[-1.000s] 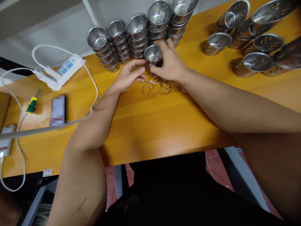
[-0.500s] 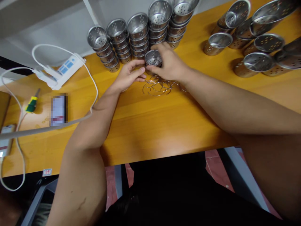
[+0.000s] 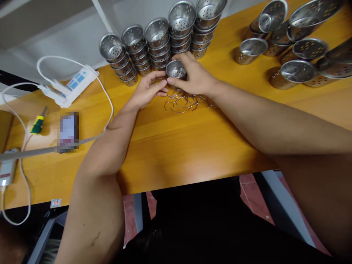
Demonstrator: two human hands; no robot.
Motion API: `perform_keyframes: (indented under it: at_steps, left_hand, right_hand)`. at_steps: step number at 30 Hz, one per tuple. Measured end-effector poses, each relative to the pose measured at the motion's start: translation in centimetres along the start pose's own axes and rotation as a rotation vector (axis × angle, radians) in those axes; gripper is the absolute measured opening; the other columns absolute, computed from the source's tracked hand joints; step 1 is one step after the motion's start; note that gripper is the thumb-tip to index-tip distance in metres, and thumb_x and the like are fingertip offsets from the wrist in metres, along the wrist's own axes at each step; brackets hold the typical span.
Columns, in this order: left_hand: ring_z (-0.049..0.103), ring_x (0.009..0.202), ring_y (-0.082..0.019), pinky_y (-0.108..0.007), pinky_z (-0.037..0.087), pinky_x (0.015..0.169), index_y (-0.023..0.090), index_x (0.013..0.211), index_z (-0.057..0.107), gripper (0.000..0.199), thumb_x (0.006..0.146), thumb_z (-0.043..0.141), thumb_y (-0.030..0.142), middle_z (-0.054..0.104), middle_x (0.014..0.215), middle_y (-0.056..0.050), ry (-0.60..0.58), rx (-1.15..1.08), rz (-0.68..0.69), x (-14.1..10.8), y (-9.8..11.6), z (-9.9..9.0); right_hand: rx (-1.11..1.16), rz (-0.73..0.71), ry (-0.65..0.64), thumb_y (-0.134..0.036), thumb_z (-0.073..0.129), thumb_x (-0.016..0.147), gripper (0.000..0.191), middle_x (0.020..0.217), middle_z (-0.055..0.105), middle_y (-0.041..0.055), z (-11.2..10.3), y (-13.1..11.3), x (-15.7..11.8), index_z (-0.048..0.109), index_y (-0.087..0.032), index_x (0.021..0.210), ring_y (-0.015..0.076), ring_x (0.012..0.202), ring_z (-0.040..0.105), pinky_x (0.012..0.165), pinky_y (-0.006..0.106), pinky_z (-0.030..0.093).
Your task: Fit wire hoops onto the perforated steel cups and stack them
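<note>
A small perforated metal cup stands upright on the table, its open top toward me. My right hand is closed round its right side, fingers over the far rim and thumb in front. At the cup's left side my left hand is half curled, with its index finger and thumb tips against the cup. Its hold there looks light. Just below both hands lies a loose tangle of thin metal wire rings. The cup's lower part is mostly hidden by my right thumb and the rings.
Several stacks of perforated metal cups line the back by the wall. More single cups stand at the right. On the left are a white power strip with cables, a green-yellow screwdriver and a blurred-out phone.
The whole view has shifted slightly. Both hands stay at the same cup, and their grip looks nearly the same.
</note>
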State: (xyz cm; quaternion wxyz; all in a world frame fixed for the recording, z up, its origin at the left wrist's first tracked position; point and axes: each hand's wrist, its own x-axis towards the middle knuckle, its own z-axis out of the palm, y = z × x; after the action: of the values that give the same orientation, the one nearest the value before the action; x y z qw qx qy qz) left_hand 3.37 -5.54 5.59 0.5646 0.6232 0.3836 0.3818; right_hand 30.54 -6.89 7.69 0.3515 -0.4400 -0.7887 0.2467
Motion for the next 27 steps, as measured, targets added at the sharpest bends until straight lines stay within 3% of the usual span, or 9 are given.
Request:
perform_keyframes:
  at_steps: [3,5,9,13,17,19,21,23,27]
  left_hand:
    - [0.094,0.104,-0.020,-0.032,0.083,0.095,0.030,0.134,0.089,0.031,0.109,0.105,0.040,0.094,0.144,-0.009,-0.001,0.000,-0.003,0.0,0.1,0.2]
    - [0.095,0.104,-0.020,-0.032,0.082,0.094,0.029,0.133,0.090,0.030,0.110,0.105,0.039,0.095,0.138,-0.009,0.003,0.008,-0.018,-0.1,0.2,0.3]
    - [0.097,0.105,-0.021,-0.031,0.083,0.094,0.027,0.134,0.090,0.029,0.112,0.105,0.038,0.096,0.135,-0.010,-0.004,0.011,-0.011,0.0,0.3,0.4]
    - [0.097,0.110,-0.021,-0.030,0.084,0.097,0.028,0.141,0.090,0.035,0.112,0.104,0.042,0.096,0.144,-0.009,-0.053,0.040,0.003,0.2,-0.1,0.0]
    - [0.097,0.110,-0.020,-0.031,0.084,0.098,0.025,0.144,0.088,0.038,0.113,0.103,0.040,0.094,0.151,-0.012,-0.050,0.059,0.015,0.5,-0.6,-0.4]
    - [0.097,0.109,-0.020,-0.030,0.084,0.097,0.025,0.144,0.087,0.038,0.112,0.103,0.041,0.093,0.154,-0.013,-0.047,0.065,0.018,0.6,-0.9,-0.6]
    - [0.097,0.108,-0.019,-0.031,0.084,0.097,0.026,0.144,0.087,0.039,0.111,0.104,0.042,0.091,0.158,-0.012,-0.062,0.060,0.036,0.8,-1.1,-0.8]
    - [0.098,0.108,-0.019,-0.032,0.084,0.098,0.027,0.143,0.088,0.041,0.111,0.104,0.045,0.090,0.161,-0.012,-0.077,0.049,0.057,0.8,-1.3,-1.0]
    - [0.098,0.109,-0.019,-0.031,0.084,0.099,0.026,0.142,0.088,0.045,0.110,0.106,0.051,0.091,0.159,-0.012,-0.076,0.057,0.053,0.6,-1.1,-1.0]
  right_hand:
    - [0.045,0.038,-0.006,-0.131,0.044,0.092,0.109,0.117,0.092,0.0119,0.1,-0.6,0.0,0.084,-0.053,0.156,0.0482,0.154,0.054,0.125,0.066,0.038]
    - [0.048,0.040,0.007,-0.136,0.042,0.087,0.116,0.123,0.094,0.0118,0.2,-0.7,0.0,0.087,-0.050,0.152,0.0473,0.150,0.057,0.124,0.064,0.041]
    - [0.011,0.018,0.035,-0.128,0.049,0.097,0.115,0.160,0.089,0.0125,0.1,-0.7,0.0,0.085,-0.041,0.162,0.0492,0.151,0.064,0.127,0.065,0.047]
    - [-0.050,0.037,0.006,-0.124,0.042,0.103,0.115,0.142,0.093,0.0134,-0.1,-0.8,0.0,0.083,-0.043,0.173,0.0491,0.152,0.060,0.125,0.065,0.045]
    - [-0.112,0.045,-0.022,-0.121,0.032,0.105,0.113,0.125,0.093,0.0145,-0.2,-1.0,0.1,0.085,-0.046,0.172,0.0498,0.155,0.055,0.118,0.065,0.046]
    - [-0.117,0.020,-0.006,-0.119,0.033,0.109,0.113,0.144,0.091,0.0152,-0.2,-0.9,0.1,0.084,-0.040,0.172,0.0473,0.152,0.057,0.121,0.062,0.047]
    - [-0.100,-0.010,-0.002,-0.114,0.039,0.116,0.112,0.169,0.081,0.0195,-0.1,-0.6,0.1,0.080,-0.026,0.174,0.0413,0.150,0.060,0.130,0.055,0.047]
    - [-0.080,-0.033,-0.013,-0.102,0.049,0.124,0.101,0.178,0.073,0.0242,-0.2,-0.2,0.1,0.075,-0.017,0.173,0.0366,0.151,0.063,0.137,0.049,0.046]
    - [-0.118,-0.055,0.021,-0.064,0.077,0.131,0.051,0.169,0.079,0.0185,-0.7,0.0,0.2,0.080,-0.022,0.160,0.0326,0.151,0.067,0.135,0.045,0.050]
